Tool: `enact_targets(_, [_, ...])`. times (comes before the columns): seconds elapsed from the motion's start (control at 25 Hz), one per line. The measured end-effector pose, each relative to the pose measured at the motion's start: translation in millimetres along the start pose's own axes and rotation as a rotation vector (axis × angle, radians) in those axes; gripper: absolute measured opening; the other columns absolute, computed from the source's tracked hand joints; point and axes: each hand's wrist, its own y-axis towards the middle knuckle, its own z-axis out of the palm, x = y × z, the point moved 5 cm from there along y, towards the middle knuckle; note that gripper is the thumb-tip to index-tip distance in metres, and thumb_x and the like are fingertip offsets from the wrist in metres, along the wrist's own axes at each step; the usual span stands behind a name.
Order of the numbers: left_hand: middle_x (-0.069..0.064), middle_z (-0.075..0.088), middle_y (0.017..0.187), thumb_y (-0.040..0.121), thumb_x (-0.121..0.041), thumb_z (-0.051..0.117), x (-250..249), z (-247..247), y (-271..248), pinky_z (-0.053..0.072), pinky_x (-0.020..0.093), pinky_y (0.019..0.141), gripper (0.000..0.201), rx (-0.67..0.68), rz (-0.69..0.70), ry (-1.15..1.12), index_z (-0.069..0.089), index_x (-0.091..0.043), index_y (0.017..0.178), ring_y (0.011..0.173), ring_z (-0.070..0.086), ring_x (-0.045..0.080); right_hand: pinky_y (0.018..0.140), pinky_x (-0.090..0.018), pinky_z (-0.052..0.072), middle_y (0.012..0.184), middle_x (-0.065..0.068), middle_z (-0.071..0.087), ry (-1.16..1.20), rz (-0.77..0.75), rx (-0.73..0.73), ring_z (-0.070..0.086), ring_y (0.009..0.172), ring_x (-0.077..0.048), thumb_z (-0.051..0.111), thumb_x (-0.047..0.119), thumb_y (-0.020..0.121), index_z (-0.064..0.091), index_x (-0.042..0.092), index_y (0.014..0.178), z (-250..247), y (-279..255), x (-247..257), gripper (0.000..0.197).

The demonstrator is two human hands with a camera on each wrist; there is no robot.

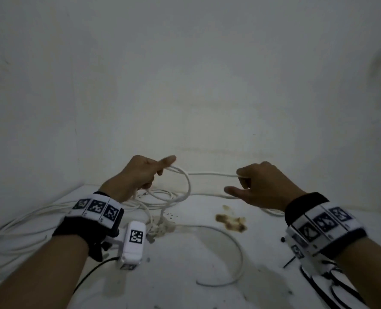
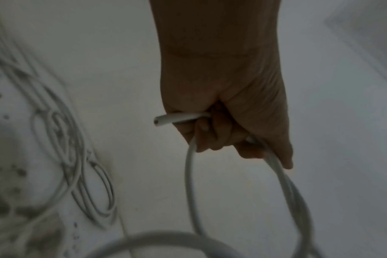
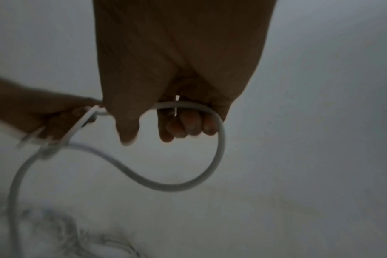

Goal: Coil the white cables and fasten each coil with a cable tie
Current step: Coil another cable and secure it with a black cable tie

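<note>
The left hand (image 1: 140, 175) has its fingers (image 2: 208, 137) curled round the cable (image 1: 211, 174), gripping the cut end and the first hanging loop (image 1: 185, 186). The right hand (image 1: 263, 184) hooks the same cable under curled fingers (image 3: 188, 124), thumb held loose, so the cable runs taut between the hands, above the desk (image 1: 207, 253).

The step in hand looks like laying the next turn. To do it well, the right hand should let cable slide through as it travels toward the left hand, match the new turn to the loop, and let the left thumb clamp each turn.

Left of the loop, more cables (image 1: 17, 228) lie tangled on the desk; dark ties (image 1: 332, 286) lie well right of it, by the right wrist.
</note>
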Motion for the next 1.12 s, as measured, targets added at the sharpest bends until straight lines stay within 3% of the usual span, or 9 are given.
enact_targets(0.2, [-0.006,0.024,0.049,0.075,-0.059,0.072,6.4,-18.8,5.1,0.019,0.023,0.041,0.049,-0.035,-0.12,-0.353,0.047,-0.018,0.068,0.04,0.019,0.01,0.066,-0.042,0.056,0.042,0.001,0.032,1.573,0.231,0.024,0.04,0.039,-0.018,0.059,0.029,0.088,0.059,0.013,0.069,6.6,0.3,13.2,0.025])
enact_targets(0.28, [-0.005,0.022,0.051,0.076,-0.06,0.071,6.7,-33.7,8.9,0.02,0.022,0.04,0.05,-0.076,-0.124,-0.337,0.049,-0.017,0.071,0.041,0.018,0.011,0.069,-0.043,0.058,0.052,-0.002,0.046,1.682,0.224,0.058,0.047,0.049,-0.017,0.058,0.032,0.088,0.065,0.012,0.076,8.5,-5.7,29.5,0.023])
enact_targets(0.4, [-0.004,0.022,0.054,0.076,-0.062,0.07,5.5,-42.1,15.7,0.022,0.022,0.04,0.05,-0.105,-0.118,-0.309,0.05,-0.016,0.072,0.043,0.019,0.012,0.104,-0.056,0.044,0.104,-0.016,0.069,1.714,0.102,0.151,0.063,0.102,-0.029,0.049,0.046,0.095,0.069,0.022,0.116,7.1,-8.4,64.6,0.037])
enact_targets(0.48, [-0.004,0.022,0.055,0.074,-0.065,0.07,5.7,-38.2,18.5,0.023,0.023,0.042,0.053,-0.121,-0.13,-0.268,0.052,-0.015,0.075,0.044,0.02,0.013,0.108,-0.052,0.039,0.099,-0.015,0.074,1.643,0.072,0.186,0.065,0.114,-0.027,0.036,0.054,0.1,0.064,0.03,0.125,10.8,-8.0,92.2,0.045])
enact_targets(0.56, [-0.004,0.023,0.052,0.071,-0.068,0.07,7.0,-31.6,19.7,0.022,0.024,0.045,0.057,-0.127,-0.144,-0.209,0.053,-0.014,0.076,0.044,0.02,0.015,0.089,-0.039,0.048,0.05,-0.006,0.058,1.464,0.099,0.182,0.069,0.07,-0.025,0.027,0.059,0.102,0.069,0.014,0.097,16.7,-6.7,116.4,0.062])
enact_targets(0.64, [-0.004,0.025,0.046,0.071,-0.067,0.072,7.7,-28.6,17.8,0.023,0.024,0.046,0.057,-0.17,-0.152,-0.205,0.054,-0.013,0.076,0.043,0.021,0.016,0.057,-0.029,0.041,0.038,0.001,0.03,1.166,0.14,0.194,0.035,0.038,-0.018,0.029,0.067,0.098,0.059,0.007,0.068,20.8,0.5,124.9,0.073])
enact_targets(0.8, [-0.001,0.037,0.048,0.072,-0.062,0.075,8.2,-58.2,15.0,0.029,0.026,0.045,0.055,-0.347,-0.147,-0.276,0.06,-0.009,0.077,0.045,0.028,0.016,0.052,-0.028,0.04,0.053,-0.001,0.055,0.298,0.228,0.08,0.051,0.049,-0.019,0.046,0.071,0.088,0.055,0.01,0.061,8.2,25.2,58.9,0.068])
enact_targets(0.96, [0.004,0.044,0.055,0.069,-0.065,0.075,3.1,-93.6,13.9,0.034,0.024,0.051,0.058,-0.408,-0.142,-0.109,0.062,-0.008,0.071,0.046,0.036,0.02,0.071,-0.031,0.048,0.095,-0.007,0.061,-0.535,0.255,0.116,0.06,0.081,-0.024,0.05,0.065,0.089,0.06,0.012,0.097,0.6,19.0,-23.0,0.054])
enact_targets(1.12, [0.002,0.038,0.053,0.073,-0.066,0.071,-8.6,-78.0,15.7,0.034,0.026,0.051,0.057,-0.356,-0.114,-0.112,0.061,-0.01,0.073,0.048,0.033,0.019,0.072,-0.03,0.046,0.095,-0.004,0.055,-0.395,0.317,0.125,0.056,0.084,-0.024,0.055,0.062,0.088,0.051,0.018,0.1,26.9,14.3,-40.6,0.046])
